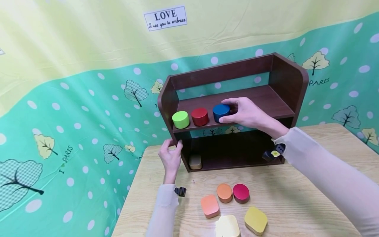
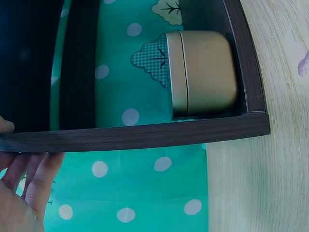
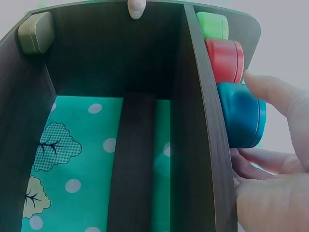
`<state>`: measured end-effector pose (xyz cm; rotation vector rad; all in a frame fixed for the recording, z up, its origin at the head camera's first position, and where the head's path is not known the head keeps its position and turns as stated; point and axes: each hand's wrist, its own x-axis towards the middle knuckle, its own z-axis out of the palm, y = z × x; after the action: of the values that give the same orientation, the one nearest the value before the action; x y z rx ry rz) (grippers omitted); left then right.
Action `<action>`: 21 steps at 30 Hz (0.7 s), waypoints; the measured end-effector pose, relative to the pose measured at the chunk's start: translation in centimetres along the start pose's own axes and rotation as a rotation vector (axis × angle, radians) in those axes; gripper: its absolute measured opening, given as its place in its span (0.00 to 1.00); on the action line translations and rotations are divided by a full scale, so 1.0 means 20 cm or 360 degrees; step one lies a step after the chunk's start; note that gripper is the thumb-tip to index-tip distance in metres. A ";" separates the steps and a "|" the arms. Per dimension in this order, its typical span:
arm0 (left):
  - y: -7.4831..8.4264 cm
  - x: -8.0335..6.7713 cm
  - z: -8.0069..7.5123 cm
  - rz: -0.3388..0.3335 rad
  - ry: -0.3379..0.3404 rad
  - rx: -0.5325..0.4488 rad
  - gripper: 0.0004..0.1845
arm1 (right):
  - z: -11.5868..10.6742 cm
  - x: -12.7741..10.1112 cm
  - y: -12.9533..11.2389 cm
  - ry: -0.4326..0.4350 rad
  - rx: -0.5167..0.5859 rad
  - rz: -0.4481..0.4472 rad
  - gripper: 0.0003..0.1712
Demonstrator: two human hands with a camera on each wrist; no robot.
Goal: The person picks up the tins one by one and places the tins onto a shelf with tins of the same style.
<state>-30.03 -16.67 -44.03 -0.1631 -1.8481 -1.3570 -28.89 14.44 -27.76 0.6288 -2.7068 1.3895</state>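
A dark brown two-tier shelf (image 1: pixel 237 122) stands on the table. My right hand (image 1: pixel 244 113) holds a round blue tin (image 1: pixel 220 113) between thumb and fingers, at the front of the upper tier. To its left on that tier are a red tin (image 1: pixel 199 117) and a light green tin (image 1: pixel 180 119), side by side. My left hand (image 1: pixel 170 158) grips the front edge of the shelf's left side panel, thumb inside and fingers outside in the left wrist view. Down in the lower tier's left corner sits a squarish gold tin (image 2: pixel 207 72).
On the wooden table (image 1: pixel 284 197) before the shelf lie an orange round tin (image 1: pixel 224 193), a crimson round tin (image 1: pixel 241 193), a coral squarish tin (image 1: pixel 210 206), a cream tin (image 1: pixel 228 226) and a yellow tin (image 1: pixel 256 220). A printed curtain (image 1: pixel 88 138) hangs behind.
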 end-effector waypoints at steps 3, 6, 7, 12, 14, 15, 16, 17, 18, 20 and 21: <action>0.02 0.00 0.01 -0.0009 0.0015 0.0006 0.04 | -0.01 -0.02 0.00 0.0008 0.0008 0.0006 0.45; 0.03 0.00 0.02 -0.0009 0.0023 0.0010 0.05 | -0.02 -0.04 0.01 0.0027 -0.0003 0.0023 0.45; 0.03 0.00 0.02 -0.0007 0.0024 0.0010 0.04 | -0.02 -0.05 0.01 0.0034 -0.0010 0.0028 0.46; 0.03 0.00 0.02 0.0007 0.0021 0.0006 0.05 | -0.03 -0.10 0.01 0.0087 -0.0035 0.0046 0.46; 0.02 0.00 0.02 0.0010 0.0017 0.0005 0.05 | -0.04 -0.12 0.02 0.0107 -0.0034 0.0054 0.46; 0.02 0.00 0.02 0.0012 0.0016 0.0005 0.05 | -0.04 -0.13 0.02 0.0112 -0.0034 0.0057 0.45; 0.02 0.00 0.01 0.0012 0.0014 0.0002 0.05 | -0.05 -0.14 0.02 0.0114 -0.0038 0.0059 0.46; 0.02 0.00 0.01 0.0011 0.0010 0.0002 0.05 | -0.05 -0.15 0.02 0.0119 -0.0044 0.0062 0.45; 0.02 0.00 0.01 0.0010 0.0007 0.0002 0.05 | -0.05 -0.16 0.03 0.0118 -0.0047 0.0064 0.45; 0.01 0.00 0.00 0.0005 0.0000 -0.0004 0.04 | -0.06 -0.19 0.03 0.0117 -0.0058 0.0067 0.46; 0.01 0.00 0.00 0.0003 -0.0003 -0.0009 0.03 | -0.07 -0.20 0.04 0.0114 -0.0069 0.0065 0.46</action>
<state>-29.96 -16.67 -43.94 -0.1691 -1.8453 -1.3614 -25.74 17.18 -28.35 0.5136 -2.7000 1.3314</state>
